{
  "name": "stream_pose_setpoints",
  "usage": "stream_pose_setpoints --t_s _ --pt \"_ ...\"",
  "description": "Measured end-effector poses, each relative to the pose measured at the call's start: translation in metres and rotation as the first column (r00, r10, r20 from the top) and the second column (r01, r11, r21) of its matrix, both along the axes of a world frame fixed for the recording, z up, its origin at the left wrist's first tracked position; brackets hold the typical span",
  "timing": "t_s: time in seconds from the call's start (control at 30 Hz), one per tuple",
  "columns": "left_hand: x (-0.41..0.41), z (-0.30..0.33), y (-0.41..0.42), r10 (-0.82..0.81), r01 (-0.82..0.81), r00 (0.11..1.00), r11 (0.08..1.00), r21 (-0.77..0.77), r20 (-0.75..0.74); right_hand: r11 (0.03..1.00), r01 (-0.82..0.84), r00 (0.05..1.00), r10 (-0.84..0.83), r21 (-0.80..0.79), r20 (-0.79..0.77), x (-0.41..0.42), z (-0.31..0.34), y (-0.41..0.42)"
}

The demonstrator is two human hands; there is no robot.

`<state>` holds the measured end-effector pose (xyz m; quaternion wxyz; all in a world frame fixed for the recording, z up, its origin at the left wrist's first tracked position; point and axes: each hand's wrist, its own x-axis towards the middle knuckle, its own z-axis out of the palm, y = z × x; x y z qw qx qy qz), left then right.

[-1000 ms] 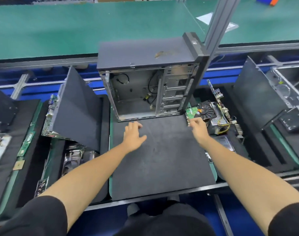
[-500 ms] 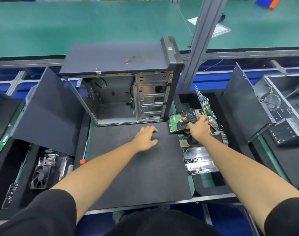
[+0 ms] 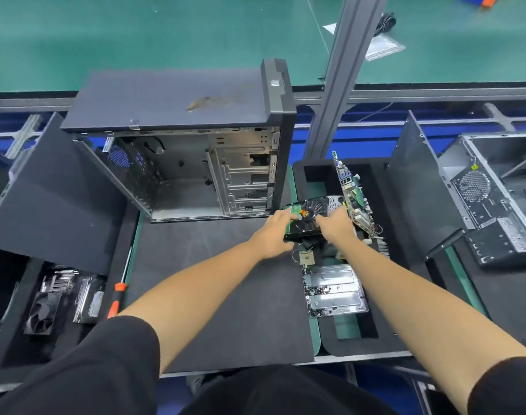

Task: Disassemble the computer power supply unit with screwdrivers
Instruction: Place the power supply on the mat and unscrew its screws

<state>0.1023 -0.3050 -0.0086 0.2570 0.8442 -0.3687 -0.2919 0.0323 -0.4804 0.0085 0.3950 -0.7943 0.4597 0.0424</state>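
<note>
An open, emptied computer case (image 3: 196, 175) stands on the black mat (image 3: 214, 295). To its right, in a foam tray (image 3: 375, 339), lies a pile of parts topped by a black fan card with a green board (image 3: 308, 214). My left hand (image 3: 275, 232) grips the card's left side and my right hand (image 3: 335, 226) grips its right side. An orange-handled screwdriver (image 3: 118, 292) lies at the mat's left edge. No power supply unit is identifiable; whatever lies under the card is hidden.
A motherboard (image 3: 351, 193) leans upright behind the pile. A metal plate with loose screws (image 3: 333, 290) lies nearer me. A removed side panel (image 3: 52, 199) leans at left over a tray with a fan (image 3: 43, 313). Another case (image 3: 495, 199) sits right. A grey post (image 3: 342, 70) rises behind.
My left hand crossed the mat to the right and joined my right hand on the fan card. The view shifted right.
</note>
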Motion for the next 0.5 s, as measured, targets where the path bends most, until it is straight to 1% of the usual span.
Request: stream_pose_setpoints --t_s 0.13,0.2,0.3,0.4,0.43,0.5 --pt "-0.001 0.001 -0.008 0.046 -0.046 0.999 0.999 -0.021 0.009 0.991 -0.130 0.987 0.128 0.010 0.094 0.008 0.004 0.014" --pt "-0.001 0.001 -0.010 0.053 -0.051 0.998 0.998 -0.038 0.045 0.991 -0.136 0.982 0.135 -0.002 0.135 0.010 0.008 0.026" --pt "0.001 0.003 -0.009 0.124 -0.111 0.986 0.987 -0.114 0.109 0.983 -0.135 0.979 0.151 -0.126 0.133 0.007 0.013 0.038" --pt "0.005 0.004 -0.006 0.178 -0.162 0.980 0.974 -0.159 0.087 0.963 -0.162 0.968 0.197 -0.216 0.154 0.003 0.019 0.037" --pt "0.005 0.004 -0.005 0.179 -0.165 0.981 0.972 -0.165 0.075 0.961 -0.180 0.963 0.216 -0.212 0.162 0.002 0.021 0.033" --pt "0.003 0.004 -0.004 0.197 -0.184 0.979 0.962 -0.204 0.046 0.959 -0.239 0.946 0.265 -0.154 0.184 0.001 0.024 0.025"
